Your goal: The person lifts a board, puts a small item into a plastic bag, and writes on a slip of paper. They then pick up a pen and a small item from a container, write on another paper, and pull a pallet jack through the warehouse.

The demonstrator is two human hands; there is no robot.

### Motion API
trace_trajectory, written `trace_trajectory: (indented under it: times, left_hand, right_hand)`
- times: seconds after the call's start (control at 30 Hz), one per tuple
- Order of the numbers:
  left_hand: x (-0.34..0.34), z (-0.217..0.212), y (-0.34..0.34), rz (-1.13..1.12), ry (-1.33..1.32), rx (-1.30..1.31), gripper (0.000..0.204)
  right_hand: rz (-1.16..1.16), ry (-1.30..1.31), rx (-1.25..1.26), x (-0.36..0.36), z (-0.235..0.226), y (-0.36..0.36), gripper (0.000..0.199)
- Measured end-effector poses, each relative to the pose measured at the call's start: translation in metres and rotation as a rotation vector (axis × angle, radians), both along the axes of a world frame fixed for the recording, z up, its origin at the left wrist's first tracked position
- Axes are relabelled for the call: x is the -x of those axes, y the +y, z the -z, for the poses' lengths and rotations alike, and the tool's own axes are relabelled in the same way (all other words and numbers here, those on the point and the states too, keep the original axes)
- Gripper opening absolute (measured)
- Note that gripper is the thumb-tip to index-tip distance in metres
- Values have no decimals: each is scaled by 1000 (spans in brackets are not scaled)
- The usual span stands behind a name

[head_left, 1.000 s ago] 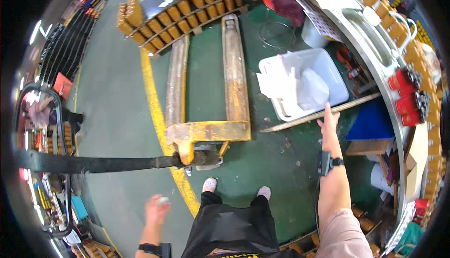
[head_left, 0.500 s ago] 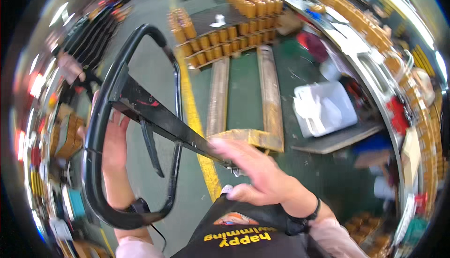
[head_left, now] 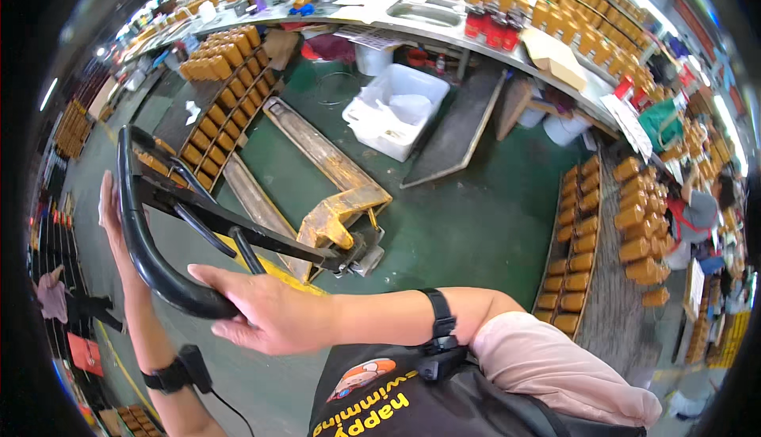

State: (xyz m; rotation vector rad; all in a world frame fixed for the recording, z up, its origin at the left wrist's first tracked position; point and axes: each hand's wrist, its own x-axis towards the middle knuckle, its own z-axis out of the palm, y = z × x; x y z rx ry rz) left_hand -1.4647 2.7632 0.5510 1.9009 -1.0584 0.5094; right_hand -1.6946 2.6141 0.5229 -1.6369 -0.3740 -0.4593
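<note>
A black loop handle (head_left: 141,247) of a pallet jack rises at the left, its bar slanting down to the yellow base. Two worn forks (head_left: 317,150) stretch away over the green floor, with no pallet on them. My left hand (head_left: 111,208) lies against the loop's outer left side, fingers straight and partly hidden by the bar. At the loop's lower right bend, my right hand (head_left: 265,310) closes round the tube, thumb above and fingers below.
Beyond the forks stands a pallet of amber containers (head_left: 226,112). A white tub (head_left: 400,108) sits right of them, beside a leaning dark board (head_left: 460,132). Another loaded pallet (head_left: 598,239) is at the right. A long workbench (head_left: 491,52) curves across the back.
My view has turned right, so the forks and pallet appear further left. My right hand has moved from above the handle's shaft onto the loop. The left hand stays by the loop.
</note>
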Motion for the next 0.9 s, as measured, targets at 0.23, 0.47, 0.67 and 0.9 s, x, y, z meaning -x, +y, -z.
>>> trace_trajectory:
  times: [0.23, 0.47, 0.67, 0.9]
  left_hand:
    - [-124, -21, -60, -5, -567, -327, 59]
    - [-193, -49, -119, 257, -326, -514, 37]
    - [-88, -53, -164, 284, -296, -445, 34]
    - [26, -51, -66, 364, 58, -482, 21]
  right_hand:
    - [206, 108, 56, -36, 10, -30, 31]
    - [465, 160, 153, 2, -15, -78, 28]
    - [694, 242, -89, 93, -3, -145, 9]
    - [945, 202, -37, 162, 23, -134, 13]
